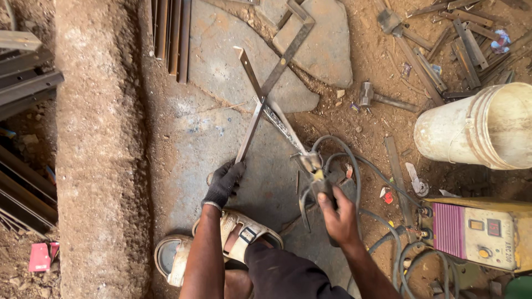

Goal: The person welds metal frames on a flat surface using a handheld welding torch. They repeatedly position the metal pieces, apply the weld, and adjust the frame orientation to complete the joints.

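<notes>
Two flat steel bars [277,72] lie crossed in an X on the grey stone slab [199,138]. My left hand [223,182], in a dark glove, presses on the near end of one bar. My bare right hand [338,217] grips a welding electrode holder [313,177] whose jaws sit at the near end of the other bar [285,128]. Grey cables [354,166] loop around the holder. My sandalled foot [235,235] rests just below my left hand.
A yellow and pink welding machine [479,232] stands at the right, a white plastic bucket [482,127] on its side above it. A hammer [382,98] and scrap steel strips [443,50] lie on the dirt. More bars [172,33] and a concrete ridge [97,149] are left.
</notes>
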